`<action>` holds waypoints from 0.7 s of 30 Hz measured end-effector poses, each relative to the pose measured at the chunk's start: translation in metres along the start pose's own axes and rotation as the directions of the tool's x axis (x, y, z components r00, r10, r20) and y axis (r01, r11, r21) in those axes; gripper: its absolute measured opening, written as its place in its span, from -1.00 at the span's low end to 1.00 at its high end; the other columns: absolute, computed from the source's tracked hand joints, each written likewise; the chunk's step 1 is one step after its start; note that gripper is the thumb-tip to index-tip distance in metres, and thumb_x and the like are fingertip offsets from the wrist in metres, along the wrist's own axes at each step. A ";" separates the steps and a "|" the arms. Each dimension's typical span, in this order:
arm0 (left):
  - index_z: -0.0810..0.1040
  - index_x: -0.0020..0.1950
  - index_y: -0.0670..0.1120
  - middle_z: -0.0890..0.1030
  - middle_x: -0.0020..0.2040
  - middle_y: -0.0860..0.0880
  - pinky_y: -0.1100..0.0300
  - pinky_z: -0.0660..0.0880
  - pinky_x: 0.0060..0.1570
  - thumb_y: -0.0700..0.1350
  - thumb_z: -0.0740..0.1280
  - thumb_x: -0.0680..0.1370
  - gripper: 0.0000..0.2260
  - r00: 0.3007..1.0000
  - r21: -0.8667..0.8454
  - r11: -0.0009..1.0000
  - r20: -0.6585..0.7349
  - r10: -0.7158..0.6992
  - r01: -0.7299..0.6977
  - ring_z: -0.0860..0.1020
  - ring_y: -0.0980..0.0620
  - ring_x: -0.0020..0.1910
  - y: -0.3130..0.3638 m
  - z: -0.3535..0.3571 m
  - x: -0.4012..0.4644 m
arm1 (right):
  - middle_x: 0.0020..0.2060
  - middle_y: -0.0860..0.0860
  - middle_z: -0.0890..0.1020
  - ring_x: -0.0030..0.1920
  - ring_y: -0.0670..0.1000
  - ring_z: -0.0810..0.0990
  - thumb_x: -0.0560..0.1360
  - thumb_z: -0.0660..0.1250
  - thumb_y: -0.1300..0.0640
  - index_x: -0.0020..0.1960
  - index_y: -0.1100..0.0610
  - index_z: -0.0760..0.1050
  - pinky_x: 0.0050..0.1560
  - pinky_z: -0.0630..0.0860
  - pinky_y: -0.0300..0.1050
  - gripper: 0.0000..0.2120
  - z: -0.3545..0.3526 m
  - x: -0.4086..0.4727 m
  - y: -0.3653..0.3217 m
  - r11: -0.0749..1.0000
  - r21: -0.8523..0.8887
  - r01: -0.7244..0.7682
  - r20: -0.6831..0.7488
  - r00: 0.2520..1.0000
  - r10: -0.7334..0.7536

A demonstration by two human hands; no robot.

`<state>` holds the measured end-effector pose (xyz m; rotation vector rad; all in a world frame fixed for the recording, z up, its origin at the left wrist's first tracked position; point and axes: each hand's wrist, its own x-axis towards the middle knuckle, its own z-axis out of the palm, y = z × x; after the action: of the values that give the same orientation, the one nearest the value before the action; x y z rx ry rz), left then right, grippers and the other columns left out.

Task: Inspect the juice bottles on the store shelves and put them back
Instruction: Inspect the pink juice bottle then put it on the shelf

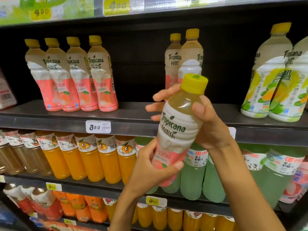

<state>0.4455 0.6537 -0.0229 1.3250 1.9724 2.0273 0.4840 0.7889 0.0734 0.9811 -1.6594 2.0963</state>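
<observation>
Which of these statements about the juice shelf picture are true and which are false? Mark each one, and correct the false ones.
1. Both hands hold one Tropicana peach bottle. True.
2. The held bottle's cap is off. False: its yellow cap is on.
3. The left hand grips the bottle's pink lower part. True.
4. The right hand rests on the shelf edge. False: it grips the bottle's upper part.
5. The white price tag on that shelf edge reads 9.90. False: it reads 3.50.

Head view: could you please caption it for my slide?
Both hands hold a yellow-capped pink-labelled Tropicana peach juice bottle before stocked shelves.
</observation>
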 end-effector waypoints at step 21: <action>0.67 0.05 -0.03 0.69 -0.07 -0.20 0.08 0.61 -0.10 0.39 0.18 0.39 -0.42 0.933 -0.465 0.818 0.054 -0.356 0.339 0.67 -0.11 -0.10 0.021 0.009 0.004 | -0.16 0.08 0.69 -0.18 0.02 0.69 0.51 0.30 -0.01 -0.01 0.11 0.57 -0.13 0.65 -0.05 -0.79 -0.006 0.026 0.004 0.975 0.130 -0.177 -0.348 0.913 0.213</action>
<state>0.4593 0.6592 -0.0051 0.7628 1.4485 2.1497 0.4610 0.7883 0.0868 0.4268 -1.5302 2.3321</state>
